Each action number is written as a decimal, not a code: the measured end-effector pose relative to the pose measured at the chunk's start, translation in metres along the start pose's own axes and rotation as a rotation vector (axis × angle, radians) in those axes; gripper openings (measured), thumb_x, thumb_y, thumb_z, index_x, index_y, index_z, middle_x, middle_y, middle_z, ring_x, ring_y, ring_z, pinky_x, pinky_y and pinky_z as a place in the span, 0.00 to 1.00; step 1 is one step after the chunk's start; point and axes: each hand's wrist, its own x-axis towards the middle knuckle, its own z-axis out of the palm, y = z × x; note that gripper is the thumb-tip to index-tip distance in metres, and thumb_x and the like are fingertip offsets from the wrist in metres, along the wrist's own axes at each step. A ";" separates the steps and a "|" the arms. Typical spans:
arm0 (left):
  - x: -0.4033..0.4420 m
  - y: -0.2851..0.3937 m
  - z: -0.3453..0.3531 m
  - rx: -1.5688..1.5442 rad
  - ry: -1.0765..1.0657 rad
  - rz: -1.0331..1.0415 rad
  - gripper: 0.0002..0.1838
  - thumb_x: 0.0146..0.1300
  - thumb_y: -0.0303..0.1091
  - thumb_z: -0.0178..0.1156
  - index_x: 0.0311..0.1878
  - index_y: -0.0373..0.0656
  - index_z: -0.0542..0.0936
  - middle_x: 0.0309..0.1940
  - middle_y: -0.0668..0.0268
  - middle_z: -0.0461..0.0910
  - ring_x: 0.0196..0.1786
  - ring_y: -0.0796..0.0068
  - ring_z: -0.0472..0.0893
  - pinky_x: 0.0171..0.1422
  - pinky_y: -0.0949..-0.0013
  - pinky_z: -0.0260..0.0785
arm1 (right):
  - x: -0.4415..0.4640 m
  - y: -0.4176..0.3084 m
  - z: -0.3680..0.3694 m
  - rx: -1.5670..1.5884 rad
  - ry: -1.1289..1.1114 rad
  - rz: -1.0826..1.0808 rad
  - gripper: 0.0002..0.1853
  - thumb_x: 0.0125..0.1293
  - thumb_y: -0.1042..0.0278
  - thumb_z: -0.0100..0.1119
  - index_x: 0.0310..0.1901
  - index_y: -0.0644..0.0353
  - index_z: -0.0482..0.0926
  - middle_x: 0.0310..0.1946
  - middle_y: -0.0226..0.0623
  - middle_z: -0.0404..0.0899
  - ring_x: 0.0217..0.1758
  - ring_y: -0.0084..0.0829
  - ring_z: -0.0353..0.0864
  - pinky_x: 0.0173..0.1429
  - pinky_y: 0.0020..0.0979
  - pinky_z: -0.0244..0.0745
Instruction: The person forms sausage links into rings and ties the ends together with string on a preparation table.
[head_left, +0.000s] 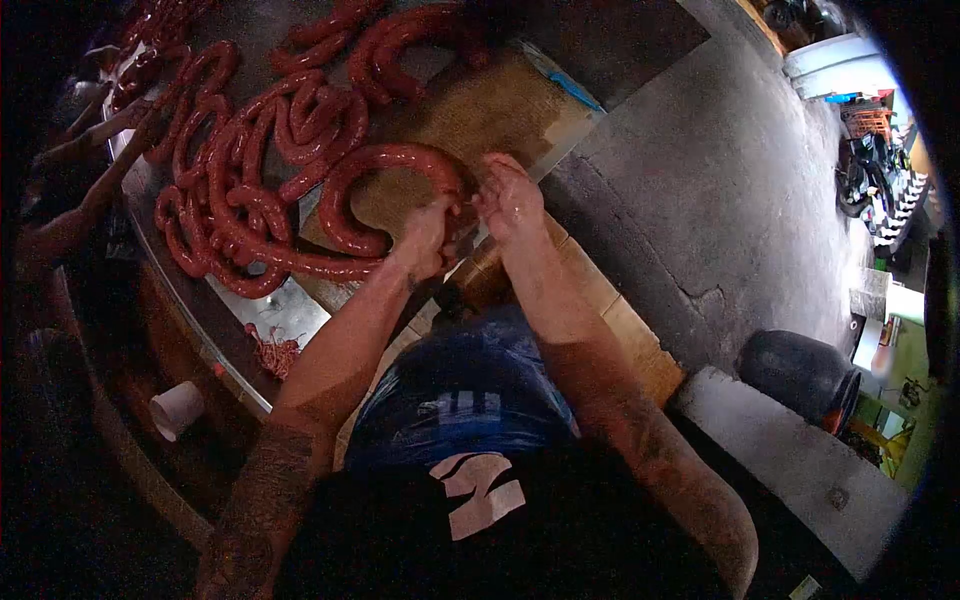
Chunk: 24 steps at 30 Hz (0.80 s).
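A long, glossy red sausage (400, 155) curves over a brown board (440, 105) at the table's near corner. My left hand (428, 238) is closed round the end of this sausage, in front of my body. Close beside it on the right, my right hand (510, 200) has its fingers bent and pinched together near the sausage's end. What those fingers hold is too small to make out. More sausage coils (235, 190) lie heaped on the metal table (285, 308) to the left.
Another person's arms (100, 170) reach in from the left. A reddish bundle of string (275, 352) lies at the table's near edge. A blue-handled tool (575, 90) rests on the board's far edge. A white cup (177, 410) is lower left; a dark barrel (795, 375) stands right.
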 end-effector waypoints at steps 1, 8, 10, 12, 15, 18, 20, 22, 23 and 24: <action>0.008 0.000 -0.010 -0.002 -0.002 0.003 0.16 0.66 0.46 0.49 0.25 0.48 0.70 0.22 0.66 0.74 0.22 0.74 0.68 0.20 0.71 0.50 | 0.007 -0.011 -0.010 -0.124 0.230 -0.022 0.10 0.67 0.69 0.50 0.48 0.59 0.74 0.20 0.30 0.65 0.25 0.29 0.67 0.37 0.34 0.72; 0.011 -0.026 -0.008 0.135 0.060 0.442 0.17 0.68 0.45 0.47 0.36 0.41 0.77 0.27 0.63 0.73 0.29 0.67 0.72 0.36 0.66 0.66 | 0.003 -0.022 0.015 -0.637 0.263 -0.707 0.12 0.66 0.68 0.50 0.49 0.55 0.75 0.32 0.35 0.74 0.32 0.37 0.75 0.39 0.41 0.74; 0.014 -0.032 -0.009 0.314 0.004 0.800 0.19 0.70 0.45 0.46 0.40 0.39 0.77 0.29 0.63 0.74 0.33 0.67 0.73 0.44 0.67 0.68 | -0.015 -0.016 0.016 -1.076 0.239 -0.837 0.13 0.66 0.65 0.50 0.49 0.55 0.76 0.35 0.38 0.76 0.36 0.39 0.78 0.41 0.43 0.75; 0.021 -0.029 -0.010 0.530 0.118 0.700 0.20 0.71 0.46 0.48 0.44 0.36 0.76 0.32 0.64 0.74 0.38 0.69 0.73 0.52 0.68 0.65 | -0.027 -0.006 -0.005 -1.434 -0.018 -0.774 0.14 0.66 0.64 0.50 0.51 0.57 0.76 0.35 0.42 0.77 0.40 0.39 0.79 0.43 0.42 0.75; 0.021 -0.029 -0.004 0.360 0.075 0.777 0.16 0.70 0.42 0.49 0.41 0.38 0.76 0.30 0.66 0.74 0.35 0.73 0.72 0.47 0.70 0.65 | -0.030 0.004 -0.025 -1.771 -0.329 -0.684 0.16 0.66 0.62 0.50 0.52 0.58 0.77 0.35 0.46 0.77 0.44 0.38 0.81 0.46 0.40 0.75; 0.013 -0.012 -0.005 0.155 -0.066 0.422 0.12 0.68 0.39 0.49 0.37 0.41 0.76 0.28 0.67 0.73 0.34 0.76 0.70 0.44 0.73 0.63 | -0.023 0.009 -0.042 -1.505 -0.237 -0.225 0.17 0.62 0.73 0.50 0.53 0.62 0.74 0.41 0.47 0.78 0.42 0.42 0.79 0.50 0.34 0.74; -0.020 0.015 0.000 0.194 -0.091 0.320 0.10 0.67 0.36 0.48 0.32 0.45 0.76 0.24 0.70 0.70 0.28 0.79 0.67 0.34 0.73 0.62 | 0.003 0.023 -0.029 -1.565 -0.260 -0.159 0.14 0.63 0.73 0.50 0.50 0.64 0.75 0.41 0.42 0.78 0.42 0.37 0.79 0.49 0.33 0.74; -0.028 0.026 -0.010 0.097 -0.134 0.167 0.11 0.68 0.37 0.49 0.31 0.45 0.76 0.21 0.72 0.67 0.23 0.78 0.64 0.25 0.72 0.58 | 0.018 0.040 0.004 -1.069 -0.091 0.084 0.13 0.64 0.72 0.50 0.48 0.63 0.76 0.41 0.36 0.79 0.41 0.33 0.78 0.47 0.33 0.73; -0.030 0.031 -0.015 0.103 -0.123 0.173 0.11 0.68 0.37 0.49 0.31 0.45 0.76 0.21 0.72 0.67 0.23 0.78 0.64 0.25 0.72 0.58 | 0.020 0.044 0.022 -0.548 0.082 0.287 0.12 0.64 0.71 0.50 0.48 0.61 0.76 0.40 0.32 0.79 0.40 0.31 0.78 0.46 0.33 0.73; -0.030 0.035 -0.018 0.007 -0.130 0.139 0.11 0.68 0.37 0.49 0.32 0.45 0.76 0.21 0.72 0.66 0.21 0.78 0.62 0.22 0.72 0.56 | 0.030 0.047 0.015 -0.541 0.076 0.285 0.12 0.64 0.71 0.50 0.48 0.61 0.76 0.40 0.32 0.79 0.40 0.31 0.78 0.46 0.33 0.73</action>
